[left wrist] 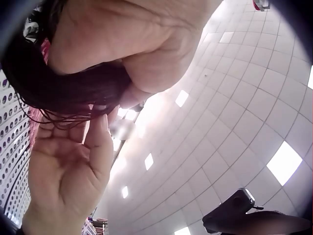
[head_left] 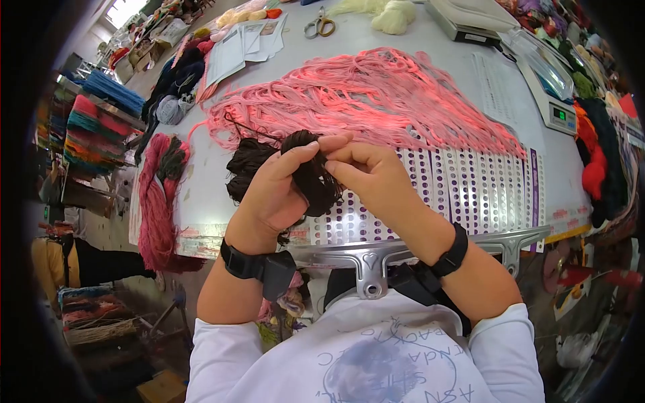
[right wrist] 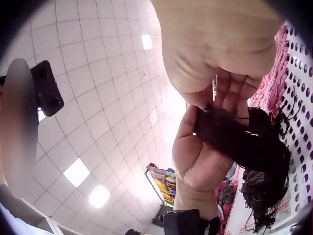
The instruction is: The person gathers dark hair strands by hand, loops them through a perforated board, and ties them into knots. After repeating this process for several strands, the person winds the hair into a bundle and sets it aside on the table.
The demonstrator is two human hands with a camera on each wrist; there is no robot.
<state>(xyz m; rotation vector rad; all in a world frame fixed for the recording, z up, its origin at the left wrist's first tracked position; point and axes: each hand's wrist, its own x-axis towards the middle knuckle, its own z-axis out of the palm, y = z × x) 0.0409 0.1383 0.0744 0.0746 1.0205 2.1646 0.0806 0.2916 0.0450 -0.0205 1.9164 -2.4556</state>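
Room: a yarn workshop with a tiled ceiling and light panels; racks of coloured yarn (head_left: 101, 124) stand off to the person's left.
Counter: a pale counter (head_left: 208, 181) carrying a wide spread of pink yarn (head_left: 376, 97), a sheet of purple dots (head_left: 470, 188) at the near edge, scissors (head_left: 320, 25), cream yarn (head_left: 383, 13) and two scales (head_left: 547, 87) at the far right.
Thing in hand: a dark brown yarn bundle (head_left: 306, 171), held above the counter's near edge, just over the dotted sheet.
Left hand: the left hand (head_left: 275, 191) wraps the bundle, fingers curled round it from the side and thumb up near the top.
Right hand: the right hand (head_left: 366, 171) pinches loose strands at the bundle's top, fingertips meeting the left thumb.
Doing it well: the judgement is that the strands separate cleanly if the left hand keeps the bundle firm while the right draws out only a few strands, slowly, so none snag.
Edges: the counter edge and a metal frame (head_left: 403, 252) lie right below the wrists.
Open room: bare counter shows left of the bundle; the pink yarn crowds the space just behind.
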